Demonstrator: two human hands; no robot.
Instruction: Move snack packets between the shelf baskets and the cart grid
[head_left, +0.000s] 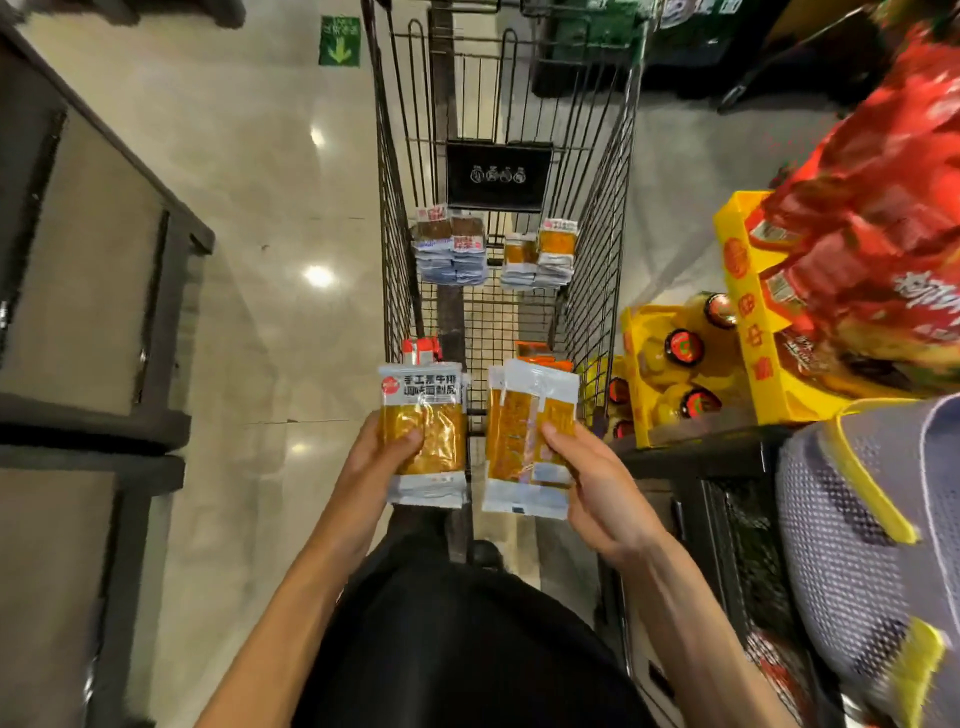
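Observation:
My left hand (375, 457) grips a stack of yellow snack packets (423, 410) with a white printed top, held upright over the near end of the wire cart (395, 218). My right hand (592, 483) grips a second stack of yellow packets (524, 431) beside it, turned slightly. On the cart's grid floor lie two fanned piles: brown packets (451, 249) at the left and yellow ones (543, 257) at the right. Orange-red packets (422, 349) peek out behind what I hold.
To the right, a shelf carries yellow boxes of bottles (680, 364), a yellow carton (748, 332) with red bags (872, 218), and a grey mesh bag (857, 525). Dark shelving (93, 291) stands at the left across a shiny floor aisle.

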